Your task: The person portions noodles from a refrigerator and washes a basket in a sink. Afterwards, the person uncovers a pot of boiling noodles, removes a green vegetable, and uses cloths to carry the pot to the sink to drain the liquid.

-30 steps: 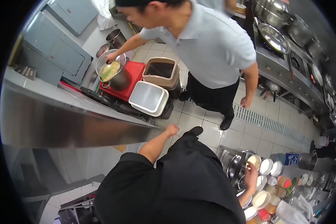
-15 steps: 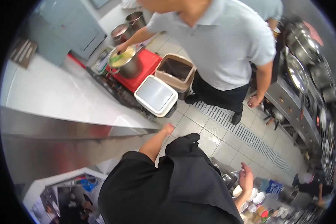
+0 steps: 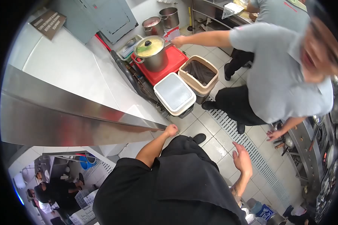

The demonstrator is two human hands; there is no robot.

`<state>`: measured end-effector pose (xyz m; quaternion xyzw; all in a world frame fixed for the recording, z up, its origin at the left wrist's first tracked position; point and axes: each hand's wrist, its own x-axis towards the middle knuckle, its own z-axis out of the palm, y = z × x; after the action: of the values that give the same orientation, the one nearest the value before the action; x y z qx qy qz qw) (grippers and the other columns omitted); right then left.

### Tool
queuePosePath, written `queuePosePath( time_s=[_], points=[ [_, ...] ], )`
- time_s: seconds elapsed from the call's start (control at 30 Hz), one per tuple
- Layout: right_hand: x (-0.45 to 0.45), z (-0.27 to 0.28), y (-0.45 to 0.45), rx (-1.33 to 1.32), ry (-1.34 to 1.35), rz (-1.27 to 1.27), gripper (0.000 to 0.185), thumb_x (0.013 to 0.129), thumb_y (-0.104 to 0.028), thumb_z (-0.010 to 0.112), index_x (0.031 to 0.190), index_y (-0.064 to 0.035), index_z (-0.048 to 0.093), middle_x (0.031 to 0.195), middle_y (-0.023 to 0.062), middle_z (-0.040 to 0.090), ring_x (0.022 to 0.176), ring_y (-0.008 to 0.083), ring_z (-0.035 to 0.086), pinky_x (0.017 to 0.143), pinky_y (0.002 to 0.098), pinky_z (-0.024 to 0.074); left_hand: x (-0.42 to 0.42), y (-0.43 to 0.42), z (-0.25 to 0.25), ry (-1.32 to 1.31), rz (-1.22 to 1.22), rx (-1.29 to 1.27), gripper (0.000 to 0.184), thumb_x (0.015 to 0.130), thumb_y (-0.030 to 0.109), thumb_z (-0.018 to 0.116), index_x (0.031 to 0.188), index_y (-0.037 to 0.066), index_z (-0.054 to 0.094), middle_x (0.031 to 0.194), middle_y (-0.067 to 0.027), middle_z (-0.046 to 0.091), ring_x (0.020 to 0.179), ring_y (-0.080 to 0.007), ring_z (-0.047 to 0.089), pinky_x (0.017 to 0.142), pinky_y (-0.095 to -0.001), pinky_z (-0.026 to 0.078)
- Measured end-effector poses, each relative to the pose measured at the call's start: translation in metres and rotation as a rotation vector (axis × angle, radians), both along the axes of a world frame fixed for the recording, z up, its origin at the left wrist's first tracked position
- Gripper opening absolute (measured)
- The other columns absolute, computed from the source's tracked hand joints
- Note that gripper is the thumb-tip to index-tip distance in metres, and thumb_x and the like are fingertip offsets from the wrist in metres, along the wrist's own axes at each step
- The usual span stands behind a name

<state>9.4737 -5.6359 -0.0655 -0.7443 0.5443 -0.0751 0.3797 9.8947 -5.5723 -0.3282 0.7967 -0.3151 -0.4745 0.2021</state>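
Note:
My left hand (image 3: 171,130) hangs beside the end of the stainless steel counter panel (image 3: 82,112), fingers curled in and nothing visible in them. My right hand (image 3: 242,160) is held out over the tiled floor, fingers extended and holding nothing. Ahead, a large steel stockpot (image 3: 156,63) with a glass lid (image 3: 149,45) stands on a red bin lid (image 3: 174,62). A co-worker's hand (image 3: 177,41) reaches to the pot's far side; whether it grips the handle I cannot tell.
A white-lidded bin (image 3: 174,93) and a beige lined bin (image 3: 199,73) stand ahead of me. The co-worker in a grey shirt (image 3: 278,71) is front right, beside the cooking line (image 3: 308,157). A floor drain grate (image 3: 259,159) crosses the tiles. Two more pots (image 3: 153,26) sit farther back.
My view has shifted, and my right hand has risen forward. The co-worker's hand has gone from the glass lid to the pot's far side, and their body appears farther right.

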Motion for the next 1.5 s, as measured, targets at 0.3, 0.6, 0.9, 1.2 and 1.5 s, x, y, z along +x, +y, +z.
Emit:
queuePosePath(
  time_s=[0.3, 0.6, 0.9, 1.2, 1.5],
  points=[
    [0.042, 0.01, -0.06, 0.017, 0.033, 0.283, 0.041, 0.082, -0.007, 0.054, 0.123, -0.0083, 0.052, 0.117, 0.0166, 0.056, 0.106, 0.0358, 0.055, 0.091, 0.0393, 0.0446, -0.028, -0.036, -0.022, 0.127, 0.066, -0.006, 0.019, 0.077, 0.021, 0.058, 0.082, 0.004, 0.063, 0.061, -0.0082, 0.063, 0.051, -0.0182, 0.061, 0.044, -0.0305, 0.047],
    [0.051, 0.021, -0.104, -0.004, -0.047, 0.307, 0.041, 0.082, -0.006, 0.053, 0.123, -0.0072, 0.052, 0.117, 0.0163, 0.055, 0.105, 0.0357, 0.055, 0.089, 0.0391, 0.0451, -0.008, -0.054, -0.035, 0.048, 0.099, 0.076, 0.022, 0.076, 0.022, 0.056, 0.085, 0.003, 0.065, 0.063, -0.0108, 0.064, 0.051, -0.0199, 0.061, 0.045, -0.0338, 0.049],
    [-0.018, 0.011, -0.132, -0.021, -0.073, 0.297, 0.041, 0.081, -0.004, 0.053, 0.122, -0.0069, 0.054, 0.114, 0.019, 0.057, 0.105, 0.0379, 0.054, 0.09, 0.0417, 0.0453, -0.025, -0.018, -0.017, 0.03, 0.087, 0.154, 0.02, 0.079, 0.019, 0.051, 0.075, 0.003, 0.062, 0.057, -0.0087, 0.061, 0.042, -0.0208, 0.056, 0.041, -0.035, 0.046],
    [-0.105, -0.004, -0.13, -0.022, 0.04, -0.011, 0.043, 0.078, -0.002, 0.055, 0.12, -0.0056, 0.055, 0.116, 0.0203, 0.058, 0.105, 0.0365, 0.057, 0.088, 0.0386, 0.0469, -0.07, -0.039, -0.005, 0.079, 0.195, 0.25, 0.018, 0.079, 0.021, 0.054, 0.083, 0.005, 0.06, 0.068, -0.0073, 0.061, 0.053, -0.0177, 0.06, 0.041, -0.0341, 0.045],
    [-0.09, -0.013, -0.129, -0.171, 0.187, -0.232, 0.042, 0.079, -0.004, 0.047, 0.12, -0.0077, 0.055, 0.111, 0.0189, 0.059, 0.097, 0.0354, 0.059, 0.084, 0.0426, 0.0487, -0.006, -0.223, -0.089, 0.225, -0.506, 0.256, 0.027, 0.084, 0.019, 0.046, 0.068, 0.006, 0.063, 0.066, -0.0121, 0.063, 0.054, -0.0238, 0.062, 0.046, -0.0375, 0.049]
  ],
)
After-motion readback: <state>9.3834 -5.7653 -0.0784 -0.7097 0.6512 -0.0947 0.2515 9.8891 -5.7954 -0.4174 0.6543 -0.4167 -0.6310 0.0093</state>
